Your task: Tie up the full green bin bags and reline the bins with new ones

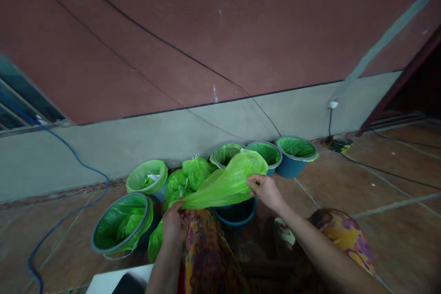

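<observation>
A translucent green plastic bag (223, 183) is stretched between my two hands, puffed out at its right end. My left hand (173, 225) is closed on its gathered left end, close to my patterned clothing. The fingers of my right hand (265, 189) pinch the bag's right side. Below the bag stands a bucket (237, 218) with a blue rim and dark inside, partly covered by the bag. Several tied green bags (195, 170) lie just beyond my left hand.
Green-lined buckets stand along the wall: one at the right (296, 156), another beside it (267, 154). At the left are a bin (146, 179) and a lined bucket (120, 223). A blue cable (77, 158) crosses the tiles. A dark phone-like object (129, 285) lies on a white surface.
</observation>
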Tool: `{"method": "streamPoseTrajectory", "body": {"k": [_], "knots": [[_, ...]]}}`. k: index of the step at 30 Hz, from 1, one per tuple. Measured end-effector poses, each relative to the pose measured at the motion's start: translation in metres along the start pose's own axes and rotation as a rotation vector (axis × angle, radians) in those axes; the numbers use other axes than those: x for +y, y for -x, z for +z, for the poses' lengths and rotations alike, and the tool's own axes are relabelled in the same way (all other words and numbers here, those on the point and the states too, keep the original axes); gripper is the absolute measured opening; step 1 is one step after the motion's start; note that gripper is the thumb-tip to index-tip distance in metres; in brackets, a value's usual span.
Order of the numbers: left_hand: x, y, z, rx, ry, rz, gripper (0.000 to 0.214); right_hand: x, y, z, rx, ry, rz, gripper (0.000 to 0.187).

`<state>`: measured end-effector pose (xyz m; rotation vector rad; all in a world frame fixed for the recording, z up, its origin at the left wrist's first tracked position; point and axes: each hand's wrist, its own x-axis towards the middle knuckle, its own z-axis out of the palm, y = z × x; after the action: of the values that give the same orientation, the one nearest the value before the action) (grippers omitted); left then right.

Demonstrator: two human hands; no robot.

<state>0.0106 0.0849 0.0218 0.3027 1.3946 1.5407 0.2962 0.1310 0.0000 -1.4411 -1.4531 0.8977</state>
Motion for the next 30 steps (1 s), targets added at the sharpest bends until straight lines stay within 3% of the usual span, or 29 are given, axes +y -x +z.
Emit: {"method": "streamPoseTrajectory", "body": {"k": [4, 6, 11, 14, 15, 17, 19, 20, 22, 24, 26, 28, 30], "knots": [[-0.002, -0.028, 0.013, 0.111, 0.038, -0.102, 0.010, -0.010, 0.026, -0.037, 0.032, 0.199, -0.075, 0.029], [-0.006, -0.036, 0.021, 0.146, 0.023, -0.128, 0.015, -0.019, 0.035, -0.054, 0.123, 0.284, -0.157, 0.029], [-0.005, -0.049, 0.029, 0.107, 0.012, -0.160, 0.019, -0.052, 0.064, -0.093, 0.354, 0.310, -0.454, 0.019], [0.007, -0.063, 0.026, 0.069, 0.021, -0.164, 0.018, -0.071, 0.092, -0.101, 0.327, 0.270, -0.492, 0.014], [0.012, -0.069, 0.025, 0.065, 0.037, -0.155, 0.017, -0.075, 0.102, -0.097, 0.234, 0.260, -0.480, 0.015], [0.021, -0.078, 0.020, 0.075, 0.080, -0.116, 0.013, -0.079, 0.121, -0.077, -0.076, 0.237, -0.428, 0.021], [0.024, -0.076, 0.015, 0.079, 0.098, -0.098, 0.010, -0.076, 0.133, -0.045, -0.372, 0.211, -0.354, 0.023], [0.023, -0.070, 0.012, 0.053, 0.082, -0.123, 0.017, -0.073, 0.137, -0.026, -0.447, 0.198, -0.320, 0.025], [0.016, -0.046, 0.007, -0.089, 0.011, -0.243, 0.039, -0.064, 0.138, 0.013, -0.507, 0.197, -0.271, 0.025], [0.005, -0.013, 0.004, -0.382, -0.050, -0.392, 0.057, -0.056, 0.135, 0.049, -0.527, 0.209, -0.257, 0.024], [-0.004, 0.018, 0.004, -0.607, -0.100, -0.393, 0.058, -0.053, 0.130, 0.076, -0.576, 0.206, -0.268, 0.025], [-0.008, 0.037, 0.006, -0.677, -0.252, -0.324, 0.047, -0.056, 0.128, 0.095, -0.642, 0.186, -0.285, 0.024], [-0.008, 0.042, 0.006, -0.672, -0.416, -0.240, 0.035, -0.062, 0.128, 0.106, -0.708, 0.149, -0.317, 0.022]]}}
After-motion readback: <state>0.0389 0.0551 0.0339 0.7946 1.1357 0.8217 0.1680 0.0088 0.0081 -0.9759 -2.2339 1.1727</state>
